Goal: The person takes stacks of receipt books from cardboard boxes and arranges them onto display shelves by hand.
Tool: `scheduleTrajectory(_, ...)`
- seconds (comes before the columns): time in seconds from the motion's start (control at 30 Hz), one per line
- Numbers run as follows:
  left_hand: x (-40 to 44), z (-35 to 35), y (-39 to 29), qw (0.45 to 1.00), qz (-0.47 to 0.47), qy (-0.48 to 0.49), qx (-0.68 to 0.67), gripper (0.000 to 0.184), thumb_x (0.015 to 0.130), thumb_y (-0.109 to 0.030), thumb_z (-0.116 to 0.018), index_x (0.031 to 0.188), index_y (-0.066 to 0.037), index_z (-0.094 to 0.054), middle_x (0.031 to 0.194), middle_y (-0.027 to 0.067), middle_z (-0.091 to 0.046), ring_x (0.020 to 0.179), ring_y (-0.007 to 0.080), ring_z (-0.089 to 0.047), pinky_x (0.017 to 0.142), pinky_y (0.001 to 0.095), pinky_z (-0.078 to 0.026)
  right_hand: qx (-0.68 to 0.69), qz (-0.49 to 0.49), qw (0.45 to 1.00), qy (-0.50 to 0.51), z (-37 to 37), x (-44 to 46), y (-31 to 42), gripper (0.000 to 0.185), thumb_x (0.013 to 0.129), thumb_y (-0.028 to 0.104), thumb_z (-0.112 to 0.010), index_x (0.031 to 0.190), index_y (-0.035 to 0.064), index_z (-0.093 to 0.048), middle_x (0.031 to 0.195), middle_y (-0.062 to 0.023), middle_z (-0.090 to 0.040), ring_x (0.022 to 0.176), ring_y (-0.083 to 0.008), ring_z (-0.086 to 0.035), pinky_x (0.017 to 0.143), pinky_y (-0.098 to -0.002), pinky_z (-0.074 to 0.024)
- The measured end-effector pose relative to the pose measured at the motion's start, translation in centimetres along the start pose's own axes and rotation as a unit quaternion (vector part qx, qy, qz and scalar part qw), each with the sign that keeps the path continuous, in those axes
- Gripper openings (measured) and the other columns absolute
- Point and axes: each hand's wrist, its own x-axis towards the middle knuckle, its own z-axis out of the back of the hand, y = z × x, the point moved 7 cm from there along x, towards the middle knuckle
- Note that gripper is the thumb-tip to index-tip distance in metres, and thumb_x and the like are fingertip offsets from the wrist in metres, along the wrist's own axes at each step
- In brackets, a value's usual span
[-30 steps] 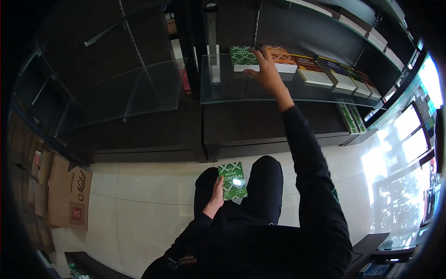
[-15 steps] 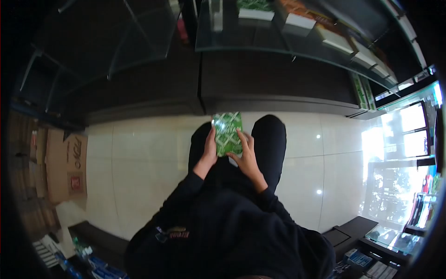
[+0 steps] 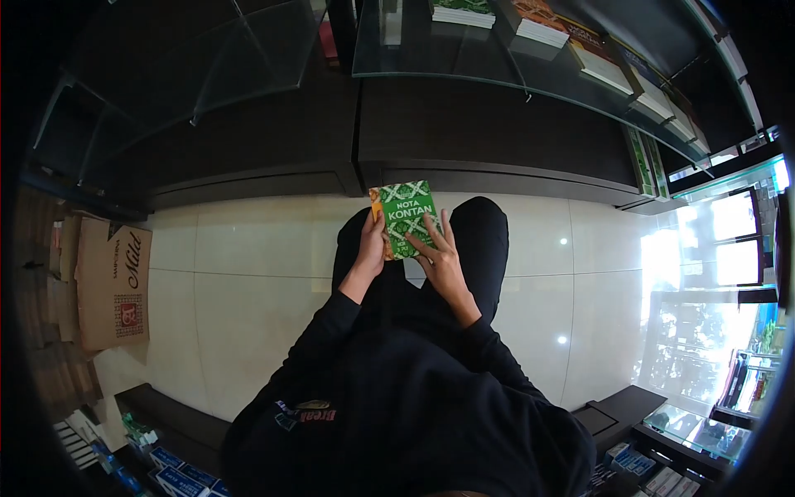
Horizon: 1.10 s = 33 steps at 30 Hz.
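Observation:
A green booklet (image 3: pixel 410 207) marked "NOTA KONTAN" is held between both hands above my lap, its top tilted slightly to the left. An orange booklet (image 3: pixel 377 201) shows as a narrow strip along its left side, mostly hidden under the green cover. My left hand (image 3: pixel 372 246) grips the left edges, thumb on top. My right hand (image 3: pixel 441 258) holds the lower right side, with fingers spread over the green cover and the thumb near its bottom edge.
Ahead, a glass shelf (image 3: pixel 472 66) carries a green stack (image 3: pixel 464 14), an orange stack (image 3: pixel 540 22) and further booklets. Dark cabinets (image 3: pixel 489 132) stand below. A cardboard box (image 3: pixel 113 284) is on the left; behind me are low dark units (image 3: pixel 174 414) with packets.
My right hand has come down from the shelf stacks to the green booklet. The view has tilted down, and an orange strip now shows beside the green cover.

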Motion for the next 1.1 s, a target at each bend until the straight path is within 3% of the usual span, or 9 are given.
scheduleTrajectory(0.27,0.0,0.3,0.8,1.0,0.026,-0.004,0.004,0.04,0.105,-0.028,-0.04,0.141,-0.01,-0.039,0.126,0.0024,-0.055,0.114,0.0126,-0.054,0.093,0.0306,-0.046,0.045,0.024,0.998,0.021,1.6,1.3,0.0,0.045,0.078,0.003,-0.068,0.121,0.0143,-0.066,0.132,-0.0152,-0.057,0.131,-0.0376,-0.045,0.105,-0.0435,-0.0431)
scheduleTrajectory(0.3,-0.1,1.2,1.1,0.993,0.06,-0.043,0.093,0.039,0.104,-0.027,-0.04,0.14,-0.011,-0.04,0.125,0.0018,-0.056,0.112,0.0117,-0.055,0.09,0.0297,-0.048,0.051,0.036,0.998,0.016,2.5,1.9,0.6,0.045,0.077,0.002,-0.068,0.12,0.0138,-0.067,0.131,-0.0149,-0.058,0.13,-0.0373,-0.046,0.104,-0.0434,-0.0439)
scheduleTrajectory(0.37,0.2,1.4,1.8,0.998,0.04,-0.024,0.032,0.035,0.105,-0.025,-0.039,0.136,-0.009,-0.042,0.124,0.0037,-0.055,0.113,0.0135,-0.055,0.091,0.0299,-0.048,0.065,0.06,0.996,0.009,4.8,3.2,2.3,0.043,0.076,0.0,-0.068,0.118,0.0128,-0.068,0.128,-0.0144,-0.061,0.129,-0.0367,-0.048,0.102,-0.0431,-0.0456)
scheduleTrajectory(0.53,0.3,2.7,4.4,0.999,0.043,-0.03,0.001,0.04,0.104,-0.03,-0.044,0.137,-0.008,-0.042,0.122,0.0023,-0.055,0.112,0.0119,-0.055,0.088,0.029,-0.049,-0.033,0.164,0.976,-0.136,13.4,8.3,7.8,0.049,0.067,-0.006,-0.069,0.112,0.013,-0.071,0.127,-0.0137,-0.062,0.126,-0.035,-0.053,0.1,-0.0417,-0.0475)
scheduleTrajectory(0.57,1.3,4.7,6.7,0.997,0.041,-0.04,0.06,0.04,0.103,-0.031,-0.046,0.135,-0.008,-0.046,0.118,0.0009,-0.057,0.105,0.0103,-0.056,0.082,0.0268,-0.048,-0.054,0.179,0.968,-0.17,15.4,9.8,8.6,0.051,0.065,-0.007,-0.069,0.112,0.0127,-0.072,0.125,-0.0147,-0.062,0.125,-0.0353,-0.053,0.101,-0.0419,-0.0469)
scheduleTrajectory(0.67,0.1,3.8,7.4,0.995,0.042,-0.042,0.074,0.037,0.103,-0.031,-0.046,0.131,-0.008,-0.051,0.111,0.0,-0.06,0.099,0.0084,-0.055,0.077,0.0247,-0.047,-0.096,0.212,0.935,-0.267,19.9,15.3,8.8,0.054,0.067,-0.012,-0.064,0.113,0.0133,-0.071,0.123,-0.0165,-0.063,0.123,-0.0369,-0.054,0.101,-0.0422,-0.0462)
scheduleTrajectory(0.87,0.6,5.1,9.3,0.995,0.039,-0.044,0.08,0.031,0.103,-0.027,-0.046,0.122,-0.004,-0.055,0.108,0.0022,-0.061,0.097,0.0093,-0.054,0.086,0.0267,-0.043,-0.083,0.184,0.95,-0.237,21.9,27.1,2.9,0.038,0.082,0.003,-0.064,0.119,0.0151,-0.068,0.125,-0.0193,-0.061,0.125,-0.0389,-0.051,0.101,-0.044,-0.0449)
scheduleTrajectory(0.97,1.4,6.3,10.5,0.997,0.034,-0.054,0.048,0.029,0.103,-0.025,-0.046,0.12,-0.004,-0.055,0.108,0.0027,-0.061,0.098,0.0098,-0.055,0.087,0.0271,-0.043,-0.095,0.168,0.959,-0.209,21.0,30.0,-0.5,0.036,0.084,0.009,-0.065,0.12,0.0149,-0.067,0.124,-0.0211,-0.061,0.124,-0.0396,-0.051,0.101,-0.0451,-0.0438)
scheduleTrajectory(1.1,1.5,6.6,10.7,0.998,0.017,-0.05,0.043,0.03,0.103,-0.025,-0.047,0.121,-0.003,-0.055,0.11,0.0036,-0.062,0.1,0.011,-0.055,0.089,0.0275,-0.043,-0.099,0.159,0.964,-0.186,20.9,30.9,-0.6,0.038,0.082,0.005,-0.066,0.12,0.0119,-0.067,0.122,-0.0189,-0.063,0.125,-0.0373,-0.051,0.102,-0.0441,-0.0438)
